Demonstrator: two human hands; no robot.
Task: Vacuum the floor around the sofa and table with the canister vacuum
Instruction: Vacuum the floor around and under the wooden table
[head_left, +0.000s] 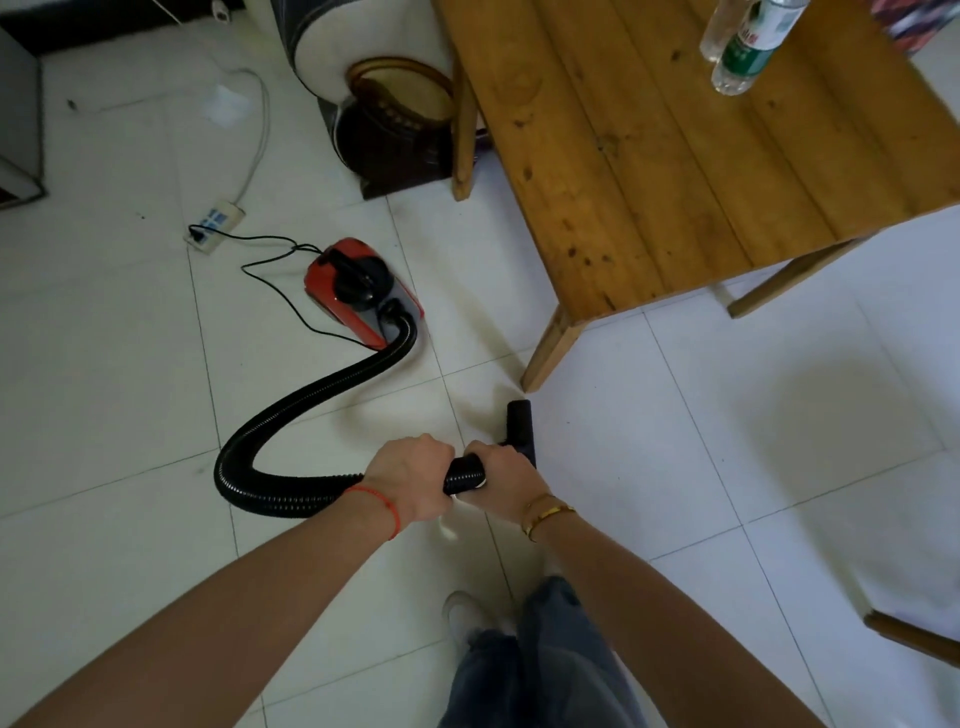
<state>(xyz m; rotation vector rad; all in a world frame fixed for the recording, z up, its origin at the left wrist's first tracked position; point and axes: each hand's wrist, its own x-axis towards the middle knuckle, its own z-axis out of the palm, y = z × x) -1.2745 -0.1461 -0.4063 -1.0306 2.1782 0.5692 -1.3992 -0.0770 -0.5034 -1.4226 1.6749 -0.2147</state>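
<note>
**Two hands on the hose, nozzle at the table leg**

The left hand (415, 480) and right hand (501, 475) both clamp around the ribbed hose (291, 410), probably light and bendy. The nozzle (519, 421) sits at twelve o'clock beside the table (649, 156). The red vacuum (358, 291), at eleven, looks easy to drag. The bottle (748, 47) label is unreadable.

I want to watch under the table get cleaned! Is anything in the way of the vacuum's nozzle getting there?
Only the near table leg, just ahead of the nozzle. The floor beside that leg looks bare.
</note>
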